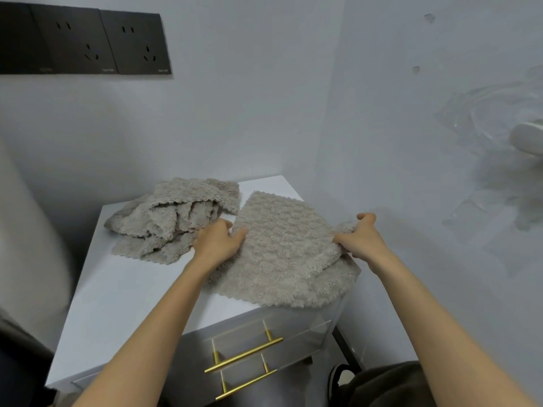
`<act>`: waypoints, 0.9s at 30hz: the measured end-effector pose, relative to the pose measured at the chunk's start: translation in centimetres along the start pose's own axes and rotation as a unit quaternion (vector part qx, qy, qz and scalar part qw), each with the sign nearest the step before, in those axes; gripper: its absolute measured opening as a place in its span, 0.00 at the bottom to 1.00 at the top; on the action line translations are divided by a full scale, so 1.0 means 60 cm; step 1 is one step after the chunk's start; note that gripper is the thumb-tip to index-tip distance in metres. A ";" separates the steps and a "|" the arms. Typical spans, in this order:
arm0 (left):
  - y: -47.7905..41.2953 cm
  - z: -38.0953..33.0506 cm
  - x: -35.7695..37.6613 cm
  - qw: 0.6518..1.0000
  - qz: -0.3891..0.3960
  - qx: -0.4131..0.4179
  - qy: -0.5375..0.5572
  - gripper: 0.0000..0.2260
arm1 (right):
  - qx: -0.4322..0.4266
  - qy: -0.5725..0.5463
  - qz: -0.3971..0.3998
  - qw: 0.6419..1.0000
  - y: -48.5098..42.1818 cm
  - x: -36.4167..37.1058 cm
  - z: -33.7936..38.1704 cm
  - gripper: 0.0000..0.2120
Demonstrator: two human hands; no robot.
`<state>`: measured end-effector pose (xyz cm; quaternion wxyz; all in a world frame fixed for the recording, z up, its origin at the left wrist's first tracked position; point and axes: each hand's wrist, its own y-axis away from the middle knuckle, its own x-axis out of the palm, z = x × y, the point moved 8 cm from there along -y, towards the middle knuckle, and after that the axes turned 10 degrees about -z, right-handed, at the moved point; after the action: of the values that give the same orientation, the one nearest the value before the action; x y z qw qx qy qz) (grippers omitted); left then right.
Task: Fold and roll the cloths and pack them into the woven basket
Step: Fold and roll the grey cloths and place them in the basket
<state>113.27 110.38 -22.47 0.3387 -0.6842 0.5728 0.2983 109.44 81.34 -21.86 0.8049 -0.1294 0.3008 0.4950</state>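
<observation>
Both hands hold one cloth, spread flat on the bench.

The left hand (219, 240) grips the left edge of the cloth (282, 259), thumb on top; the right hand (363, 236) pinches the bunched right corner, lifted slightly off the surface. The hands are well apart, at opposite sides of the cloth. The cloth is beige and fluffy with a scalloped hem, lies on the right half of the white bench (117, 289) and reaches its near edge. A loose pile of cloths (173, 218) of the same kind lies on the far left, just beside the left hand. Gold drawer handles (244, 355) show below the near edge. Dark wall sockets (85, 42) are mounted at far left.
</observation>
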 end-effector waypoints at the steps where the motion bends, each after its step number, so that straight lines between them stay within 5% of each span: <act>1: -0.002 0.000 0.001 1.000 -0.003 0.005 -0.002 0.15 | -0.001 0.001 -0.007 1.000 0.001 -0.006 -0.002 0.32; 4: -0.007 -0.002 0.010 1.000 0.017 0.006 0.018 0.16 | 0.006 0.002 -0.021 1.000 -0.001 -0.027 -0.014 0.27; 11: -0.003 0.005 -0.017 0.943 0.019 -0.096 0.319 0.04 | -0.031 -0.068 -0.044 0.996 -0.001 -0.060 -0.016 0.24; 16: 0.027 -0.011 0.000 0.939 0.151 -0.057 0.304 0.20 | -0.023 -0.168 0.037 0.985 0.010 -0.054 -0.007 0.27; 20: 0.032 -0.021 -0.001 0.963 0.095 0.010 0.252 0.13 | -0.029 -0.130 0.100 0.986 0.026 -0.048 -0.014 0.21; 27: 0.025 -0.013 -0.057 0.942 -0.005 0.023 0.334 0.05 | -0.124 -0.121 0.004 0.985 0.029 -0.098 -0.008 0.13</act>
<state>111.21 111.59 -19.46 0.1455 -0.7394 0.6563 0.0376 105.81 77.73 -18.47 0.8110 -0.1663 0.1382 0.5436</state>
